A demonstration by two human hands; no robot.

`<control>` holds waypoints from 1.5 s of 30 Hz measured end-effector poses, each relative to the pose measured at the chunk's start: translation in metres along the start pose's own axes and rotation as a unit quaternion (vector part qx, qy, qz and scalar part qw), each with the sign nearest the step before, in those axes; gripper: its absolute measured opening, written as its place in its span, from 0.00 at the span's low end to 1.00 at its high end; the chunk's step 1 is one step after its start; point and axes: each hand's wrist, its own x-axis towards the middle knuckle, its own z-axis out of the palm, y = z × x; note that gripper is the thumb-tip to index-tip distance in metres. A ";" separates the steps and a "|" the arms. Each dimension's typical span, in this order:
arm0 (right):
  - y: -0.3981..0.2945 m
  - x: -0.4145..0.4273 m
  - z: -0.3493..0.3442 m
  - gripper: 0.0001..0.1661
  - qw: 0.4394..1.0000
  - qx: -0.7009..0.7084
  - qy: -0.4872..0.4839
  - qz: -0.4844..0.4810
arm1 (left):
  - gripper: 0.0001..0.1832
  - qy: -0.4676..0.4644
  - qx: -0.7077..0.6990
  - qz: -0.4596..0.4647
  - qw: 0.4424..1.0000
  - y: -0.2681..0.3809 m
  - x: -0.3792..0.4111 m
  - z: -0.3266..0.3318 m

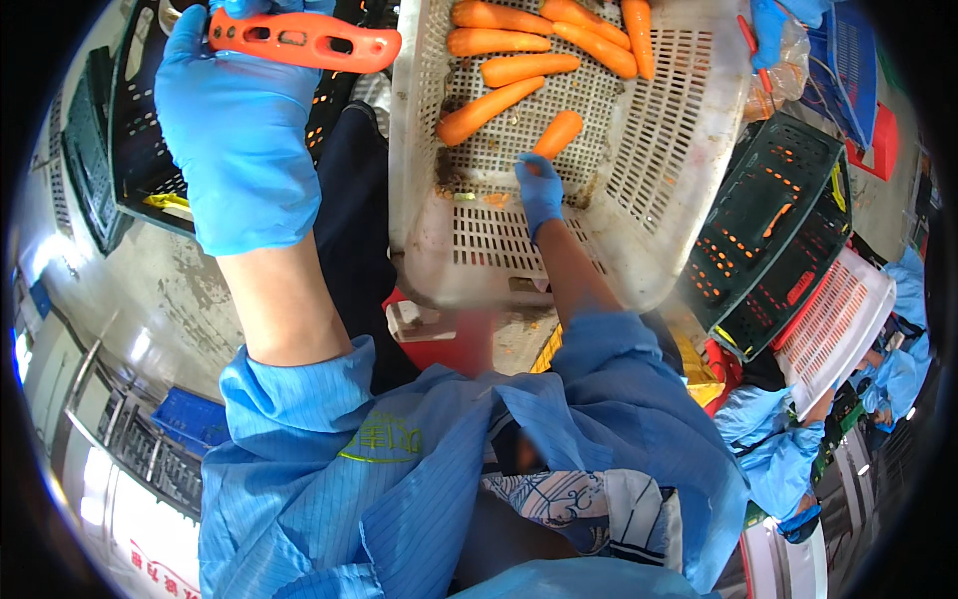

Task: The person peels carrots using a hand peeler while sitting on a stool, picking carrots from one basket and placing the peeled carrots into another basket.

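Note:
My left hand, in a blue glove, is raised at the upper left and grips an orange-red plastic tool handle with slots in it. The tool's working end is hidden or cut off by the top edge. Inside a white perforated plastic crate, my right hand, also gloved, has its fingers around the near end of a carrot. Several other orange carrots lie farther up on the crate's mesh floor. Small scraps rest by the crate's near wall.
Dark green crates stand at left and right. A co-worker's gloved hand is at the upper right, beside a plastic bag. Other people in blue are at lower right. Something red sits below the white crate.

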 end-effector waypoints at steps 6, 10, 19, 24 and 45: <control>-0.067 -0.040 -0.104 0.19 0.960 0.250 -0.097 0.076 | 0.18 0.003 0.096 0.016 0.995 -0.012 0.013 0.008; -0.149 -0.112 -0.152 0.36 0.956 0.239 -0.163 -0.041 | 0.21 -0.058 0.170 -0.057 0.982 -0.048 0.005 0.026; -0.193 -0.158 -0.189 0.40 0.907 0.285 -0.259 -0.171 | 0.20 -0.084 0.404 -0.179 0.893 -0.131 -0.022 0.042; -0.193 -0.148 -0.188 0.43 0.885 0.322 -0.301 -0.148 | 0.19 -0.078 0.346 -0.221 0.908 -0.141 -0.018 0.044; -0.190 -0.133 -0.166 0.40 0.905 0.298 -0.258 -0.163 | 0.11 -0.017 0.556 -0.156 0.816 -0.181 -0.024 0.043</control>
